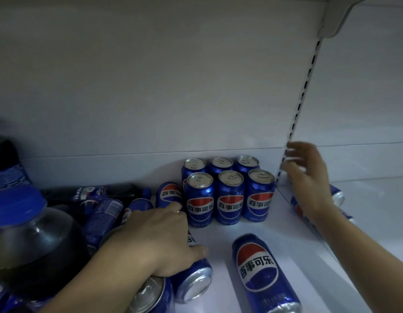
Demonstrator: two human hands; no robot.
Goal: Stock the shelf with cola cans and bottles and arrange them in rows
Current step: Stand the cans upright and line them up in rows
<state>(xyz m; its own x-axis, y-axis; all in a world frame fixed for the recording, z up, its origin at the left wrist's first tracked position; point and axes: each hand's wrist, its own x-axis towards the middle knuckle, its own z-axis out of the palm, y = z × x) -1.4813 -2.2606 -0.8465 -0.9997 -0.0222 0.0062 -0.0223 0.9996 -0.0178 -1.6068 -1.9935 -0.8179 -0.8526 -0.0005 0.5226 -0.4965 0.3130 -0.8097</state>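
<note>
bottom-edge can [148,297]: lies on its side under the left wrist, silver end facing the camera.
left hand [155,240]: comes in from the lower left, with fingers and thumb curled over the gripped can.
gripped can [193,283]: blue cola can on its side on the shelf floor, touching the bottom-edge can, silver end towards the camera.
loose can [261,272]: lies alone on its side to the right of the gripped can, logo up, apart from both hands.
standing cans [231,199]: 6 upright, in 2 rows of 3, pushed against the back right corner of this bay, logos forward.
tilted can [169,195]: leans just left of the standing cans, beside the left hand's fingertips.
big bottle [33,245]: dark cola with a blue cap, upright at the left front.
lying bottles [94,193]: heaped with more cans behind the big bottle, on the left of the shelf.
shelf [218,240]: white floor, with a white back panel [150,86] behind it.
slotted upright [304,86]: runs down the back panel at the right.
right hand [309,177]: blurred, reaching past the slotted upright; fingers spread loosely, holding nothing that I can see.
far can [337,195]: lies on its side in the next bay, partly hidden beneath the right hand.
</note>
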